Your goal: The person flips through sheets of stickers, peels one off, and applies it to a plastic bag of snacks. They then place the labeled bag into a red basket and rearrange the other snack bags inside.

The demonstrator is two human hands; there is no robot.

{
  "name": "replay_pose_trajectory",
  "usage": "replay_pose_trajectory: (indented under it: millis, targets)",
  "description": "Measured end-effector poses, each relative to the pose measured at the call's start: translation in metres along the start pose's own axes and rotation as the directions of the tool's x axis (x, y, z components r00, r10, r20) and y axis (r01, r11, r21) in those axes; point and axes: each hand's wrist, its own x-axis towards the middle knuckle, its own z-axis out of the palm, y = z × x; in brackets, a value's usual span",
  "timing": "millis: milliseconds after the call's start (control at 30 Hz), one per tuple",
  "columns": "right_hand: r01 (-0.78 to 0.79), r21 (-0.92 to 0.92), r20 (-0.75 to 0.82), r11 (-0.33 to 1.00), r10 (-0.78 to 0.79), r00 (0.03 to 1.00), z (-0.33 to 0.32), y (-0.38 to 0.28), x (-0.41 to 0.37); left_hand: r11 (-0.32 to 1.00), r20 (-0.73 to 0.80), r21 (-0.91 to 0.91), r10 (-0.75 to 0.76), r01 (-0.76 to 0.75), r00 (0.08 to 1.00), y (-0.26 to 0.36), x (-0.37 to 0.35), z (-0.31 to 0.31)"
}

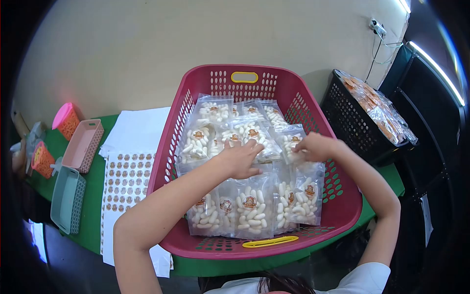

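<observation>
A large maroon laundry-style basket [193, 81] holds several clear plastic bags of white, finger-shaped pieces, each with a round brown label. My left hand [239, 160] lies over the middle of the pile, fingers spread, touching the bags beneath. My right hand [317, 147] is at the right side of the pile, fingers curled in and closed on a clear bag [293, 141]; its fingertips are partly hidden and slightly blurred. Nearest me stands a row of upright bags, among them a labelled bag [251, 208] in the centre.
Left of the basket, sheets of round stickers [128, 179] lie on the green table [93, 230]. A pink tray [84, 144], a teal tray [68, 201] and two orange cups with pink rims stand farther left. A black crate [352, 110] of packaged orange-brown goods stands right.
</observation>
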Motion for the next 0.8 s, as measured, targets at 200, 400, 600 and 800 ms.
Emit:
replay_pose_trajectory:
  millis: [200,400,600,800]
  targets:
    - [0.063,0.111,0.11,0.992,-0.075,0.991,-0.035,0.012,0.016,0.994,-0.056,0.109,0.003,0.004,0.998,0.009,-0.001,0.004]
    - [-0.12,-0.003,-0.185,0.993,0.118,0.976,-0.042,0.035,0.113,0.991,-0.049,0.135,0.023,-0.016,0.999,0.003,0.005,0.012]
    - [-0.111,0.068,-0.222,0.992,0.123,0.967,0.023,0.045,0.163,0.991,-0.018,0.134,-0.013,0.016,1.0,0.007,0.001,0.005]
    - [-0.126,0.17,-0.187,0.977,0.158,0.97,0.011,0.051,0.16,0.991,-0.31,0.09,-0.069,0.101,0.948,-0.034,0.007,-0.017]
